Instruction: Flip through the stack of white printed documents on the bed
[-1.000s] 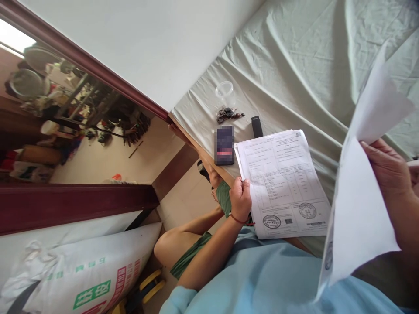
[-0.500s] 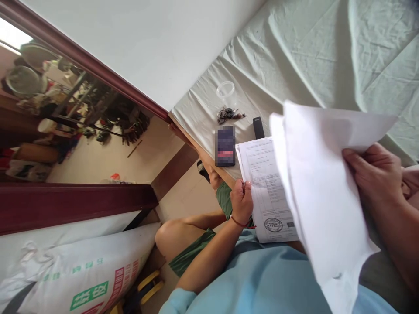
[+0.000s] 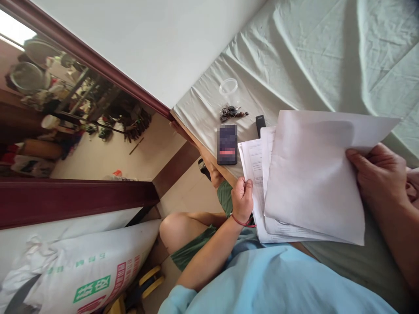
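My left hand (image 3: 242, 198) grips the left edge of a stack of printed papers (image 3: 254, 163), thumb on top. A blank-faced white sheet (image 3: 314, 174) lies over much of that stack, hiding most of the print. At its right edge my right hand (image 3: 379, 172) pinches this sheet between thumb and fingers. Just beyond the papers are a phone (image 3: 227, 145) with a blurred screen and a small black case-like object (image 3: 260, 125), its lower end covered by the papers.
A bunch of keys (image 3: 231, 113) and a clear plastic cup (image 3: 228, 89) rest on the pale green sheet (image 3: 314, 65) by the white wall (image 3: 157, 35). To the left stand a stuffed white sack (image 3: 98, 261) and a dark red door frame (image 3: 78, 200); cluttered goods lie beyond.
The sheets in my right hand were raised and bent with their lower end hanging down; now they lie flatter over the stack, covering the stamped page. My left hand keeps its grip.
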Demonstrator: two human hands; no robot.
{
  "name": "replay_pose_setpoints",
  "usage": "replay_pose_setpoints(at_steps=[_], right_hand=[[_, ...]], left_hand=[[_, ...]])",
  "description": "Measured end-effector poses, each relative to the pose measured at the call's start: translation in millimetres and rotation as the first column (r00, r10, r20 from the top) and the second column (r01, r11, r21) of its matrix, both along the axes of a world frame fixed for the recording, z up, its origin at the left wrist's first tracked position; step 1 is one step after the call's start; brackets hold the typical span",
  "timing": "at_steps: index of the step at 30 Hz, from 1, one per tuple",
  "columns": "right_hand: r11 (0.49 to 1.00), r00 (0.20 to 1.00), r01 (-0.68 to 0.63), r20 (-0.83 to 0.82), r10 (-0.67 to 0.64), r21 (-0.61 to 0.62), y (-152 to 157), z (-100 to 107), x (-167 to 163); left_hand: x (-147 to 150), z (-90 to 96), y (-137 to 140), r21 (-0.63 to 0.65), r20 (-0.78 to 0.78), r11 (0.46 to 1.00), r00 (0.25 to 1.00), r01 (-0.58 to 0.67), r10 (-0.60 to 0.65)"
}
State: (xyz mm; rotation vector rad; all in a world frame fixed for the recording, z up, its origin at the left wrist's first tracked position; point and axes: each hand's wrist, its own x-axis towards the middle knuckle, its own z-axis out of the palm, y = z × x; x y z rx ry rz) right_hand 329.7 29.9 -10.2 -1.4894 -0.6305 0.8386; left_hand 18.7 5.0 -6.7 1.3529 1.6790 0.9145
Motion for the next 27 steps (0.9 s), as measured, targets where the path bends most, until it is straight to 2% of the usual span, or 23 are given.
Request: replay_pose_setpoints(at_steps=[3, 7, 11, 14, 21, 27], right_hand=[[0.999, 1.000, -0.029, -0.006, 0.028, -0.016, -1, -2, -1], [0.988, 0.988, -0.151, -0.026, 0.151, -0.022, -5, -1, -3], [0.971, 0.971, -0.235, 0.023, 0.236, -0.051, -9, -2, -6], [0.964, 0.962, -0.260, 0.071, 0.264, -0.063, -10, -4, -6], [0.954, 0.952, -0.296, 0.063, 0.299, -0.049, -12, -9, -10], [0.941, 0.928, -0.336, 0.152, 0.339, -0.045, -14, -11, -13]], left_hand=[[0, -0.2, -1, 0.025, -0.011, 1.000, 1.000, 0.006, -0.005], [0, 0.3, -1, 0.019, -0.020, 1.000, 1.000, -0.008, 0.008], [1, 1.4, -1, 0.005, -0.002, 1.000, 1.000, -0.009, 0.009], [2, 1.7, 0, 0.016, 0.015, 1.000, 1.000, -0.008, 0.008], [3, 3.7, -1, 0.011, 0.066, 1.000, 0.998, -0.013, 0.013], [3, -0.1, -3, 0.022, 0.089, 0.999, 0.996, -0.033, 0.031]])
